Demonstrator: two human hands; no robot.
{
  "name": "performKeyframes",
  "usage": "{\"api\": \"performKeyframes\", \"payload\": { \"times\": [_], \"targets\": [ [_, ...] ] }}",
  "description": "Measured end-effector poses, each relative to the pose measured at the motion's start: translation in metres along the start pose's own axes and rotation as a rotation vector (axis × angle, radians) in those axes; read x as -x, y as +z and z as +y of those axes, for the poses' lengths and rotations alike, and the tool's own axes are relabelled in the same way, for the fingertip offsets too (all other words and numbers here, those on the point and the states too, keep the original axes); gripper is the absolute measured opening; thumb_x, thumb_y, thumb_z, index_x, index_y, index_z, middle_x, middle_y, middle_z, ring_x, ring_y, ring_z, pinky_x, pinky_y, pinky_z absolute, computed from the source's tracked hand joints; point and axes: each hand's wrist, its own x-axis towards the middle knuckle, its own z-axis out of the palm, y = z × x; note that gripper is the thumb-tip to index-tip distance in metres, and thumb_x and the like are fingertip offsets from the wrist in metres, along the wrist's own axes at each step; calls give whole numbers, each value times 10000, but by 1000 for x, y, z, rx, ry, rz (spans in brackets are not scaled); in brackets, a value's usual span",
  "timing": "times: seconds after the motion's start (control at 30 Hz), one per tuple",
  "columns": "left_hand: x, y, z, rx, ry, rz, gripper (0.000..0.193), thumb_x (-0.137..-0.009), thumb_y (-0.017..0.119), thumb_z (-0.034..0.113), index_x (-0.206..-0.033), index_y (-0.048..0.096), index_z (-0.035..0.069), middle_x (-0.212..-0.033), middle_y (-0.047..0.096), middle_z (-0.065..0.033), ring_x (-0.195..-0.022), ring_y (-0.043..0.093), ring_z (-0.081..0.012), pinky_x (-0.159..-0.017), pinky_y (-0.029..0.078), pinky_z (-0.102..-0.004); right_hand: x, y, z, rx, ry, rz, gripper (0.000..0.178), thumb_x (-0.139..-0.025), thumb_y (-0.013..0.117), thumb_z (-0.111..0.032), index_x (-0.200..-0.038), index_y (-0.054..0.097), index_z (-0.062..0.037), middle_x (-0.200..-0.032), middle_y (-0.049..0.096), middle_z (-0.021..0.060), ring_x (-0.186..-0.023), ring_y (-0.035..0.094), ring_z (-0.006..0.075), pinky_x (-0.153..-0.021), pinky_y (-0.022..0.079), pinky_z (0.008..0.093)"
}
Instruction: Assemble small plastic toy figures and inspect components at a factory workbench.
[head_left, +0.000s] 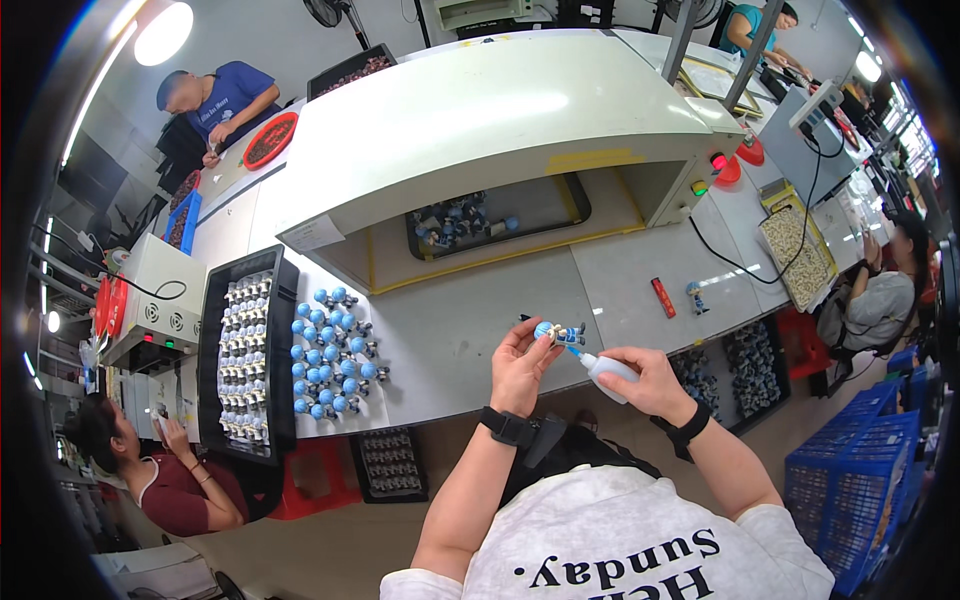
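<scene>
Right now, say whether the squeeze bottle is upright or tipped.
Tipped: the bottle slants in the right hand, nozzle toward the toy figure.

The large cream-white, box-shaped housing (520, 90) looks like painted metal, smooth and glossy enough to carry a bright streak of light. The yellow strip of tape (597, 160) above the housing's opening looks flatter and duller. In front of the housing, the pale grey counter (440, 350) is smooth with a soft sheen; the small blue-headed figurine (543, 329) looks like smooth moulded plastic, the pale squeeze bottle (612, 378) like smooth, cloudy plastic. Right of the housing, the blue latticed crate (850, 450) looks plastic. The white short-sleeved shirt (560, 510), before the housing, is matt cloth.
</scene>
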Motion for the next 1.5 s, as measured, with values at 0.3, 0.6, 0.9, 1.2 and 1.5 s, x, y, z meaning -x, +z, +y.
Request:
{"api": "performKeyframes", "payload": {
  "times": [0.3, 0.6, 0.9, 1.2, 1.5],
  "targets": [
    [1, 0, -1, 5, -3, 0, 259, -820, 544, 10, -1067, 473, -20, -996, 559, -107, -916, 566, -191, -825, 489, -326, 0, 0, -2, 17, -4, 5, 289, -726, 659, -158, -951, 608, 17, -817, 635, 94, -737, 589, 124, -677, 469, 250],
    [1, 1, -2, -6, 4, 1, 273, -811, 552, 2, -1070, 468, -18, -1014, 538, -101, -935, 552, -194, -840, 482, -342, 1, 2, -12, 39, 43, 65, 279, -711, 655, -190, -895, 623, 16, -765, 637, 122, -688, 607, 155, -646, 475, 262],
    [1, 1, -4, -2, 7, 5, 272, -805, 558, -4, -1061, 470, -16, -1012, 536, -97, -942, 545, -193, -851, 473, -356, -3, 1, -34, 107, 145, 60, 287, -698, 650, -227, -849, 636, 17, -732, 635, 149, -661, 622, 192, -619, 479, 272],
    [0, -3, -3, 47, -32, 33, 273, -827, 537, 22, -1085, 461, -27, -1007, 540, -101, -942, 549, -198, -854, 469, -341, -4, -1, -22, -77, 155, -13, 257, -743, 644, -149, -934, 613, 20, -796, 632, 84, -719, 597, 134, -659, 474, 258],
    [7, -12, 10, 76, -24, 30, 346, -848, 527, 72, -1168, 425, -13, -1008, 552, -93, -914, 559, -174, -843, 465, -305, -41, -18, 72, -609, 62, 131, 384, -785, 586, -29, -1140, 462, 51, -1045, 553, 85, -965, 516, 127, -842, 400, 257]
  ]
}}
